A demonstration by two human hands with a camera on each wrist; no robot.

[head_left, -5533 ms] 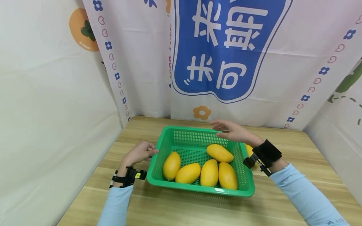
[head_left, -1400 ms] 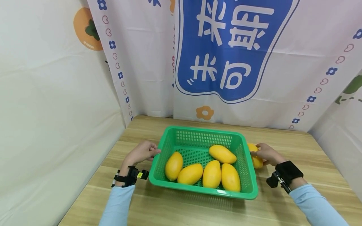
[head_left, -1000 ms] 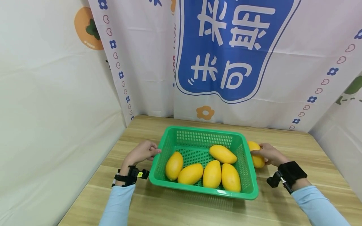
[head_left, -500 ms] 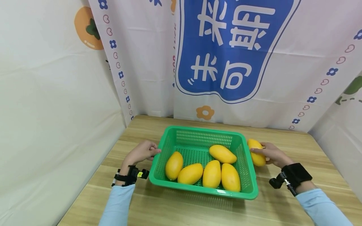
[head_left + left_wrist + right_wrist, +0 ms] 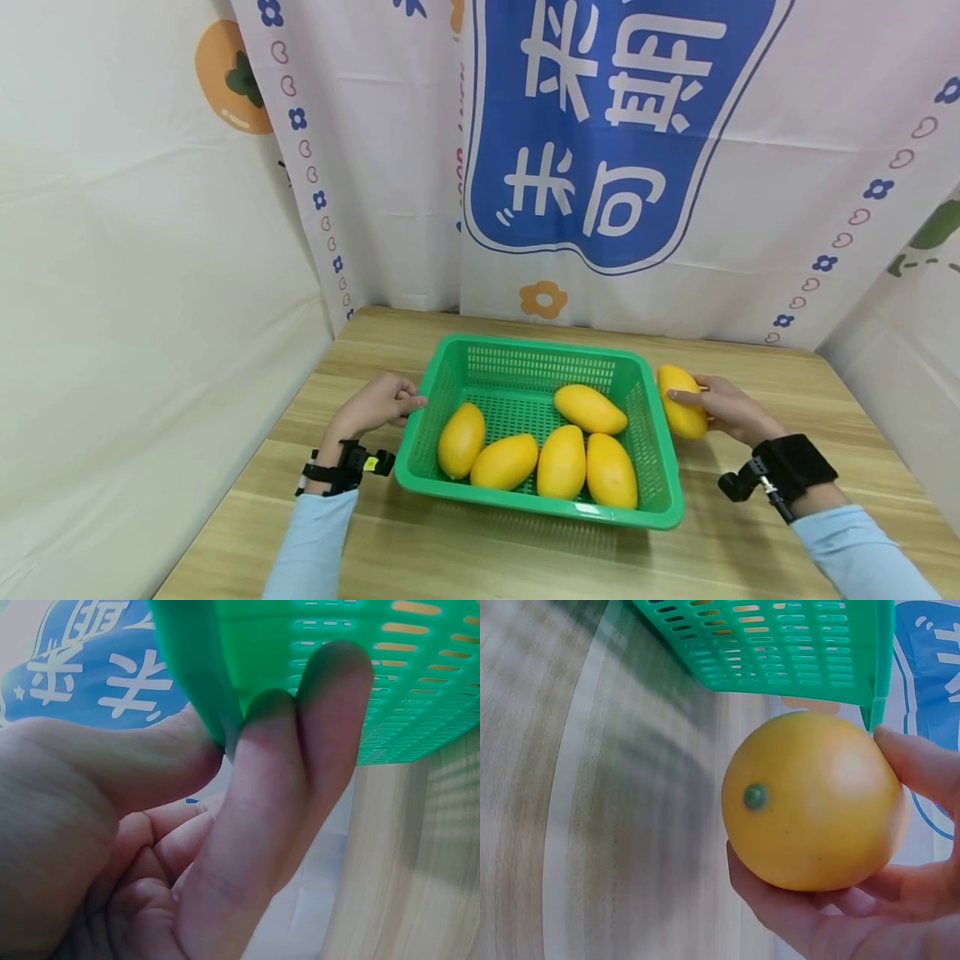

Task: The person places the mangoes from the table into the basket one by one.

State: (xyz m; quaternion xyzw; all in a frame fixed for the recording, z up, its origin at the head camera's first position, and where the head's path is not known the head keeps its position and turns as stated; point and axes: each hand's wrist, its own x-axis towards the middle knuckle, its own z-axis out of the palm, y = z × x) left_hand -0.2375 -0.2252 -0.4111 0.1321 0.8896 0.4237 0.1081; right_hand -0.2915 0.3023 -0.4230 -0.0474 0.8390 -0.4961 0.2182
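A green plastic basket (image 5: 536, 508) with slotted walls stands mid-table, with several yellow mangoes (image 5: 561, 462) lying in it. My left hand (image 5: 377, 406) pinches its left rim; the left wrist view shows the thumb on one side of the rim (image 5: 202, 675) and two fingers against the outer wall. Beyond the basket's right side, my right hand (image 5: 731, 408) grips another mango (image 5: 682, 404), thumb on top and fingers beneath. In the right wrist view that mango (image 5: 810, 802) shows its green stem end, close beside the basket's wall (image 5: 780, 645).
The wooden table (image 5: 795, 400) runs back to a white printed cloth (image 5: 405, 208) with a large blue panel. A plain pale cloth (image 5: 150, 333) hangs along the left side. Bare wood shows right of the basket and in front of it.
My right hand came from above the basket's far right corner down to the mango outside, took hold of it and lifted it slightly. My left hand has stayed at the rim.
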